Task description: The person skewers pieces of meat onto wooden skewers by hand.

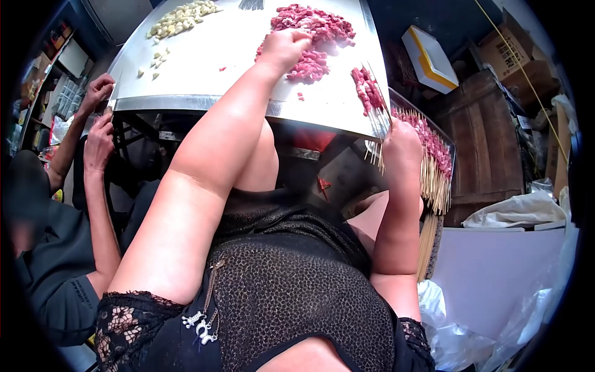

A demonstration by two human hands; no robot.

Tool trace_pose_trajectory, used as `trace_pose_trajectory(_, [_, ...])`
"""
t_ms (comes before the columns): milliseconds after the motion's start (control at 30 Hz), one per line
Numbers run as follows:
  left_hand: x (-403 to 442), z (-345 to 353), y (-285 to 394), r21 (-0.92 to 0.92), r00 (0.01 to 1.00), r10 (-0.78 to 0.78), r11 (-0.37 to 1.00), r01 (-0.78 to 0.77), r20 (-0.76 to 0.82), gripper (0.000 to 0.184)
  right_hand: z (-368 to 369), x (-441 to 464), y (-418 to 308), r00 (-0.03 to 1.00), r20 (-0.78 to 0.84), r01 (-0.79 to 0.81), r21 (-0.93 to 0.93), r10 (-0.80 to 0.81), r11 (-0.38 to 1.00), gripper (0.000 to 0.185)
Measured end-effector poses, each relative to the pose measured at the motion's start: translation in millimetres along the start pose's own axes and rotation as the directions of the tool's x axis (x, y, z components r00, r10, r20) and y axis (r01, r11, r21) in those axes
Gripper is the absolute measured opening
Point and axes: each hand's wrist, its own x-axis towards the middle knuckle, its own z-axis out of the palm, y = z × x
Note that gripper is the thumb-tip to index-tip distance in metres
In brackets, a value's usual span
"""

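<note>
My left hand [285,51] reaches over the table to a pile of raw red meat pieces [313,25]. Its fingers are pinched together at the meat, and what they hold is hidden. At the table's right edge my right hand [403,146] is closed around a thin skewer [382,93] that points up and away. Beside it lie several skewers threaded with meat [367,90], their bare ends sticking out over the edge. More meat skewers [434,149] fill a tray just right of and below this hand.
Pale whitish chunks [180,18] lie on the white table [204,74] at the far left. Another person's hands [99,133] are at its left edge. A white and yellow box [429,59], a brown wooden board [480,139] and a cardboard box [505,49] stand to the right.
</note>
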Motion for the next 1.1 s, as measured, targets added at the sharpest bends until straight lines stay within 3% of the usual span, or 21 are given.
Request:
trace_pose_trajectory(33, [-6.4,-0.7,14.1,0.152,0.998,0.057,0.986,-0.063,0.040,0.021,-0.6,1.2,-1.8,1.000,0.000,0.001,0.001,-0.001,1.000,0.018])
trace_pose_trajectory(67, [-9.2,2.8,22.0,0.279,0.990,0.134,0.950,-0.143,0.051,0.020,-3.8,1.3,-5.6,0.994,-0.105,0.036,-0.001,-0.036,0.999,0.019])
trace_pose_trajectory(133, [-14.8,6.5,37.5,0.257,0.976,-0.002,0.965,-0.055,0.216,0.020,-12.9,0.1,-17.4,0.977,-0.204,0.068,-0.005,-0.067,0.998,0.020])
trace_pose_trajectory(200, [-13.7,10.1,24.3,0.358,0.933,-0.095,0.933,-0.039,0.348,0.019,-21.3,-2.4,-33.7,0.959,-0.268,-0.042,0.172,0.088,0.984,0.022])
trace_pose_trajectory(233, [-18.4,3.0,34.8,0.331,0.920,-0.105,0.943,-0.028,0.378,0.017,-19.9,-4.2,-37.3,0.966,-0.234,-0.019,0.355,0.109,0.935,0.024])
trace_pose_trajectory(267, [-15.0,-2.4,35.5,0.466,0.898,-0.138,0.881,-0.081,0.417,0.016,-18.8,-5.3,-42.2,0.979,-0.166,-0.009,0.543,0.117,0.840,0.024])
trace_pose_trajectory(333, [-17.1,-12.9,38.5,0.517,0.874,-0.306,0.852,0.076,0.376,0.019,-19.6,-6.5,-52.0,0.977,0.141,-0.207,0.791,0.157,0.575,0.025])
trace_pose_trajectory(367, [-18.0,-18.2,27.7,0.558,0.918,-0.170,0.827,-0.064,0.358,0.020,-6.3,-6.3,-49.3,0.980,0.165,-0.200,0.842,0.114,0.501,0.027])
trace_pose_trajectory(400, [-19.7,-21.4,24.5,0.564,0.918,-0.172,0.823,-0.065,0.357,0.020,-3.4,-4.2,-49.5,0.980,0.165,-0.200,0.846,0.115,0.495,0.027])
trace_pose_trajectory(467, [-30.5,-29.2,29.1,0.644,0.990,0.002,0.760,-0.092,0.139,0.018,-0.5,0.4,-56.5,0.923,0.362,-0.383,0.902,0.134,0.198,0.027])
trace_pose_trajectory(533, [-32.3,-35.2,35.8,0.692,0.991,-0.042,0.720,-0.056,0.124,0.016,14.6,0.2,-55.0,0.929,0.349,-0.365,0.918,0.121,0.154,0.023])
trace_pose_trajectory(600, [-36.2,-35.6,46.0,0.808,0.927,-0.314,0.589,0.021,0.205,0.023,20.5,-2.5,-54.0,0.927,0.367,-0.369,0.930,0.076,0.009,0.024])
trace_pose_trajectory(767, [-38.7,-35.5,48.4,0.804,0.847,-0.440,0.593,0.026,0.297,0.025,29.1,-19.3,-51.3,0.876,0.475,-0.469,0.880,0.089,-0.079,0.026])
trace_pose_trajectory(833, [-32.8,-36.5,36.8,0.723,0.967,-0.005,0.665,-0.187,0.255,0.024,20.1,-21.4,-51.6,0.873,0.483,-0.479,0.875,0.065,-0.068,0.026])
trace_pose_trajectory(867, [-31.6,-33.9,33.7,0.725,0.967,-0.003,0.661,-0.190,0.256,0.024,18.1,-21.8,-51.1,0.873,0.486,-0.484,0.874,0.040,-0.046,0.025])
trace_pose_trajectory(933, [-28.8,-28.5,27.6,0.412,0.983,0.177,0.900,-0.142,-0.050,0.023,17.8,-23.1,-49.5,0.871,0.491,-0.490,0.870,0.022,-0.054,0.025])
trace_pose_trajectory(967, [-24.8,-26.1,25.0,0.108,1.000,-0.001,0.994,0.000,0.009,0.029,17.6,-22.8,-48.9,0.866,0.500,-0.499,0.865,0.004,-0.057,0.025])
trace_pose_trajectory(1000, [-22.2,-23.9,21.6,0.110,1.000,0.004,0.994,-0.005,0.009,0.029,17.1,-22.2,-48.6,0.869,0.496,-0.495,0.867,0.004,-0.059,0.025])
trace_pose_trajectory(1033, [-26.5,-20.3,36.0,-0.243,0.987,-0.158,0.957,0.158,0.019,0.030,16.7,-22.8,-48.3,0.882,0.471,-0.470,0.882,0.023,-0.042,0.025])
trace_pose_trajectory(1067, [-31.2,-18.1,48.5,-0.560,0.949,-0.304,0.773,0.298,0.085,0.031,16.8,-24.0,-48.1,0.893,0.448,-0.448,0.894,0.041,-0.024,0.025])
trace_pose_trajectory(1100, [-33.1,-19.1,56.0,-0.650,0.927,-0.341,0.672,0.355,0.153,0.031,17.7,-23.7,-47.8,0.894,0.446,-0.445,0.895,0.040,-0.025,0.025])
